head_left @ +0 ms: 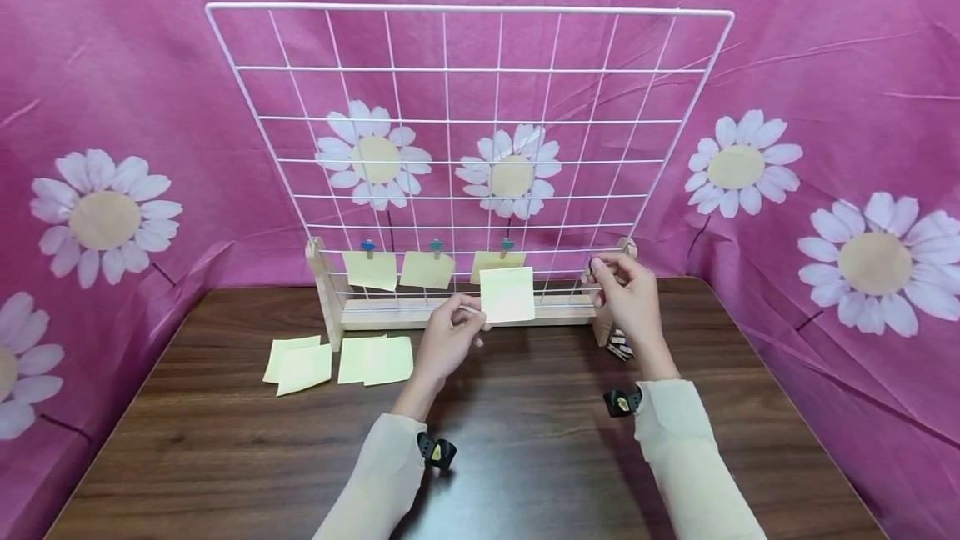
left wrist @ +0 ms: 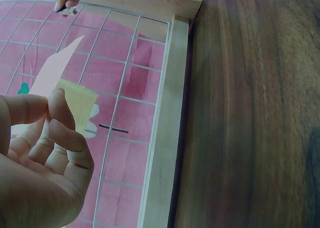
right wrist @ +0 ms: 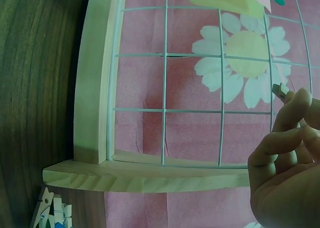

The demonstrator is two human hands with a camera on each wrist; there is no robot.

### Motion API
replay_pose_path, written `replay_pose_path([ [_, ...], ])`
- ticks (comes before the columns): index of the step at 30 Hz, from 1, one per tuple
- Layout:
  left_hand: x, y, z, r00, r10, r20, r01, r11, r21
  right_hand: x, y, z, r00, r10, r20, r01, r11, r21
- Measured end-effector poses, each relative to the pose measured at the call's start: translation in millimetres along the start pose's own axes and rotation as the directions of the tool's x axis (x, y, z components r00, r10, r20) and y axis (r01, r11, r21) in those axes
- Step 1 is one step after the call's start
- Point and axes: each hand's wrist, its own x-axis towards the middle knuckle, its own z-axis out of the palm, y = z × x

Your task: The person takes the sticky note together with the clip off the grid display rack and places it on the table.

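My left hand (head_left: 448,336) pinches a pale yellow paper note (head_left: 507,294) by its lower left corner, in front of a white wire grid (head_left: 472,69). To the right, my right hand (head_left: 632,294) holds a small clothespin (right wrist: 281,91) between thumb and fingers, near the grid's lower right. Along a low wire hang a left note (head_left: 370,271) under a blue-topped clothespin (head_left: 367,247), a middle note (head_left: 427,271) under a green-topped clothespin (head_left: 437,246), and a third note (head_left: 489,260) under another green-topped clothespin (head_left: 507,246). The held note partly covers that third one.
Loose notes lie in two groups on the dark wooden table, a left group (head_left: 303,367) and a right group (head_left: 375,360). Several clothespins (right wrist: 51,213) lie by the right foot of the wooden stand (head_left: 465,319). Pink flowered cloth (head_left: 840,65) hangs behind and beside the table.
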Motion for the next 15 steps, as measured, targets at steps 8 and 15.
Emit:
replay_pose_path([
  [8, -6.4, -9.4, -8.7, 0.998, -0.03, -0.051, 0.029, 0.999, -0.014, -6, 8, -5.2, 1.0, 0.019, -0.019, -0.019, 1.0, -0.01],
  [15, -12.3, -15.1, -13.2, 0.997, -0.067, -0.049, 0.066, 0.998, -0.024, -12, 16, -11.4, 0.999, 0.036, -0.029, -0.038, 0.998, -0.04],
])
